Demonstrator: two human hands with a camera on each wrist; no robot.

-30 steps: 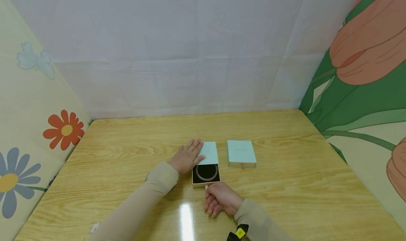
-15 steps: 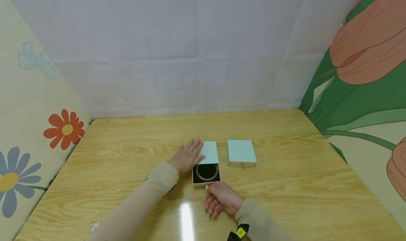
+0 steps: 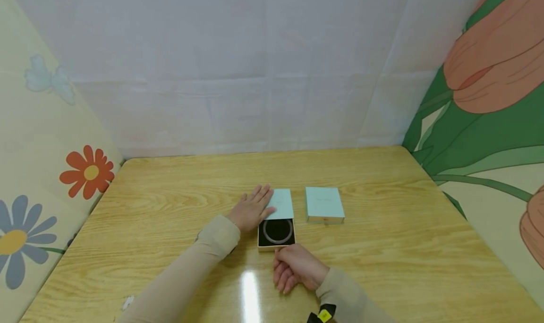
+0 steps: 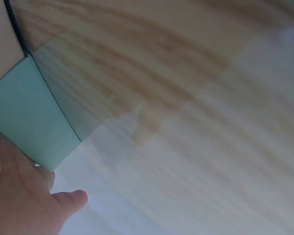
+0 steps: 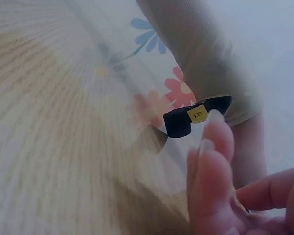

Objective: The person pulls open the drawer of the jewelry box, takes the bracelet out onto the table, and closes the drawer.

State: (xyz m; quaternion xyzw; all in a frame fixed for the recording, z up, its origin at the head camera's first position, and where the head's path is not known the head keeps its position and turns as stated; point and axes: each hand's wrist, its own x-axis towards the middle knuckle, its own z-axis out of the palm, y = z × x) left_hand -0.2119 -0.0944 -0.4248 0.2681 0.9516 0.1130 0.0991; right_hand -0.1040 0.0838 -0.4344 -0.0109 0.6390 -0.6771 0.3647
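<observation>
A pale turquoise sliding gift box has its sleeve (image 3: 282,204) toward the back and its drawer (image 3: 276,248) pulled partly out toward me. On the drawer's black lining lies a greyish ring-shaped bangle (image 3: 278,241). My left hand (image 3: 250,212) rests flat on the sleeve's left part, fingers straight. In the left wrist view, that hand (image 4: 22,193) lies against the box's turquoise side (image 4: 36,117). Just in front of the drawer, my right hand (image 3: 299,267) pinches at its small pull tab, which the fingers mostly hide. The right wrist view shows thumb and index finger meeting on this hand (image 5: 220,191).
A second turquoise box (image 3: 324,202), closed, stands a short way right of the first. A small white scrap (image 3: 128,302) lies at the table's front left. White cloth (image 3: 263,77) rises behind the wooden table (image 3: 382,209), with flower-printed panels on both sides.
Hardly anything differs. The head view has shifted slightly. The right hand's lower fingers have loosened a little, and less of the pull tab shows. The left hand stays in place.
</observation>
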